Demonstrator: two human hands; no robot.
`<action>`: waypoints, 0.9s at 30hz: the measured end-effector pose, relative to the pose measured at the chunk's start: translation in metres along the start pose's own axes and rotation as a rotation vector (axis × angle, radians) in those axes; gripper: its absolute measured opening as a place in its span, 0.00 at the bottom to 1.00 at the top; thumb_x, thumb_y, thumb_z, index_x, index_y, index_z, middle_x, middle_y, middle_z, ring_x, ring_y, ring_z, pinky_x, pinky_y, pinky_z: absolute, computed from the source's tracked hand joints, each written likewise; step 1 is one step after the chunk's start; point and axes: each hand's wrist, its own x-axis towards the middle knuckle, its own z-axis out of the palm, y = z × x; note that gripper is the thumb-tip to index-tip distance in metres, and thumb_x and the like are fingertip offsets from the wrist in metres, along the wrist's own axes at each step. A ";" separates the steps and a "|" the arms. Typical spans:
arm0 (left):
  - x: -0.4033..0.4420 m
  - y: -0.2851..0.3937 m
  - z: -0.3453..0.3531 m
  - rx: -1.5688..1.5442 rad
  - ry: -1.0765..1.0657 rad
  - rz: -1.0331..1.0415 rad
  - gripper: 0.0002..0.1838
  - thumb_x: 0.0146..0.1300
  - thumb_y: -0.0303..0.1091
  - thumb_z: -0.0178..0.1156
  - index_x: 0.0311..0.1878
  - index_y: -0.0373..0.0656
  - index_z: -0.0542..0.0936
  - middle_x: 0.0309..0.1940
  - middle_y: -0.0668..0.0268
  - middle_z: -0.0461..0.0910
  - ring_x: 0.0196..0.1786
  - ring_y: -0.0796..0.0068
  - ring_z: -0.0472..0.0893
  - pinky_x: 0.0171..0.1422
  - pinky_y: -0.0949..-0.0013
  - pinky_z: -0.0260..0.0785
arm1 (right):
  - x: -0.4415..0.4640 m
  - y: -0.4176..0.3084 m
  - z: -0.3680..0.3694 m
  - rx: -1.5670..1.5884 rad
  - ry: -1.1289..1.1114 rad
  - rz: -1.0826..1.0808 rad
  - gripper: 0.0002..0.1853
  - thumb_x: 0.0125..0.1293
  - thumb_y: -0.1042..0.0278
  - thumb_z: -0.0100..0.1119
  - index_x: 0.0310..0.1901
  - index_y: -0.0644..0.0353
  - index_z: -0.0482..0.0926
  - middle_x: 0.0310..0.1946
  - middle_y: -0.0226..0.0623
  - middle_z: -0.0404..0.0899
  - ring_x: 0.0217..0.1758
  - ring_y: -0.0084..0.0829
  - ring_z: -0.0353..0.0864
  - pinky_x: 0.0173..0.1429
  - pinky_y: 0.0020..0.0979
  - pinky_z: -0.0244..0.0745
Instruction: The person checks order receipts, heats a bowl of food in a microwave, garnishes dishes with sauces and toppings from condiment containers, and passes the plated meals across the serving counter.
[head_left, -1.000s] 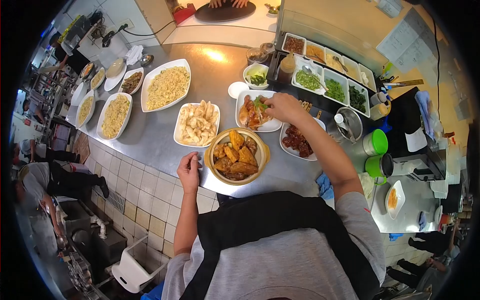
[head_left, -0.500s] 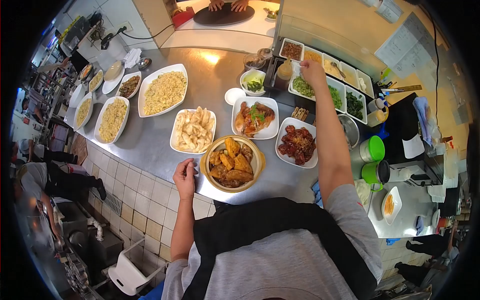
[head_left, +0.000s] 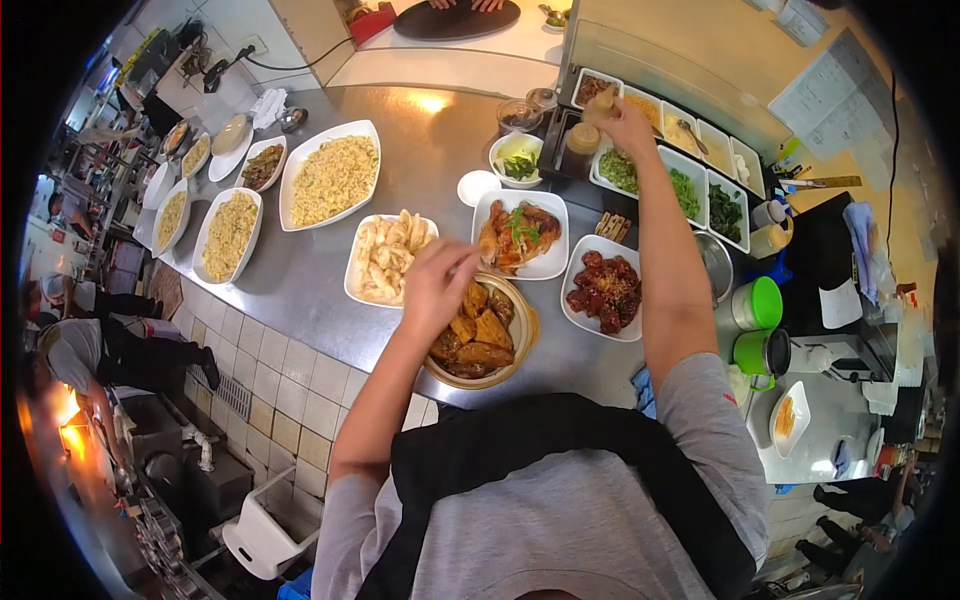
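Observation:
My left hand [head_left: 435, 290] hovers over the left side of a round clay pot [head_left: 532, 330] of brown glazed pieces, its fingers loosely bent and nothing visible in them. My right hand [head_left: 627, 128] is closed on a small tan item [head_left: 602, 103], partly covered by the fingers, above the topping trays. Just below it stands a brown sauce bottle [head_left: 580, 145]. Near the pot are a white dish of pale fried strips [head_left: 385, 258], a plate of browned meat with green herbs [head_left: 522, 236] and a dish of dark red glazed pieces with crumbs [head_left: 604, 292].
Fried rice dishes [head_left: 332, 175] line the counter's left part. A bowl of greens [head_left: 517, 160] and a small white dish [head_left: 478, 187] lie behind the meat plate. Green-lidded containers [head_left: 757, 303] stand right. A co-worker's hands rest on a dark board [head_left: 457, 20]; flames [head_left: 68, 410] show far left.
My left hand has moved from beside the counter edge up over the pot. My right hand has gone from the topping trays to the sauce bottle's area and has taken hold of the tan item.

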 end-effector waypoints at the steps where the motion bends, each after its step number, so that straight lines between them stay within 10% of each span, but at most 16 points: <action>1: 0.017 -0.001 0.011 0.045 -0.042 0.068 0.05 0.60 0.28 0.60 0.37 0.40 0.83 0.33 0.59 0.79 0.36 0.60 0.79 0.41 0.64 0.72 | 0.001 -0.005 -0.008 0.050 0.078 -0.025 0.28 0.48 0.47 0.68 0.46 0.58 0.80 0.37 0.48 0.82 0.40 0.47 0.81 0.45 0.39 0.74; 6: 0.083 -0.023 0.062 0.363 -0.363 0.195 0.10 0.59 0.32 0.59 0.41 0.42 0.84 0.37 0.55 0.78 0.43 0.55 0.78 0.49 0.60 0.71 | -0.018 -0.065 -0.073 0.266 0.332 -0.056 0.33 0.49 0.46 0.69 0.48 0.67 0.77 0.38 0.45 0.83 0.40 0.37 0.83 0.48 0.32 0.74; 13: 0.098 -0.026 0.068 0.482 -0.716 0.064 0.09 0.55 0.34 0.61 0.37 0.43 0.85 0.31 0.55 0.82 0.36 0.58 0.82 0.45 0.60 0.74 | -0.052 -0.077 -0.102 0.690 0.030 0.053 0.26 0.62 0.53 0.62 0.54 0.62 0.69 0.38 0.37 0.79 0.35 0.25 0.81 0.42 0.28 0.75; 19: 0.089 -0.028 0.063 0.007 -0.593 -0.501 0.12 0.55 0.38 0.60 0.34 0.39 0.84 0.36 0.50 0.82 0.40 0.52 0.82 0.49 0.58 0.73 | -0.122 -0.101 -0.100 0.669 -0.255 -0.007 0.27 0.60 0.50 0.64 0.53 0.61 0.71 0.35 0.36 0.78 0.31 0.23 0.79 0.39 0.25 0.74; 27: 0.067 -0.018 0.077 0.364 -0.378 -0.276 0.14 0.57 0.41 0.61 0.33 0.37 0.82 0.34 0.48 0.81 0.40 0.49 0.81 0.48 0.55 0.73 | -0.176 -0.100 -0.058 0.107 -0.375 -0.014 0.26 0.59 0.52 0.65 0.53 0.59 0.70 0.45 0.46 0.79 0.45 0.39 0.81 0.50 0.34 0.73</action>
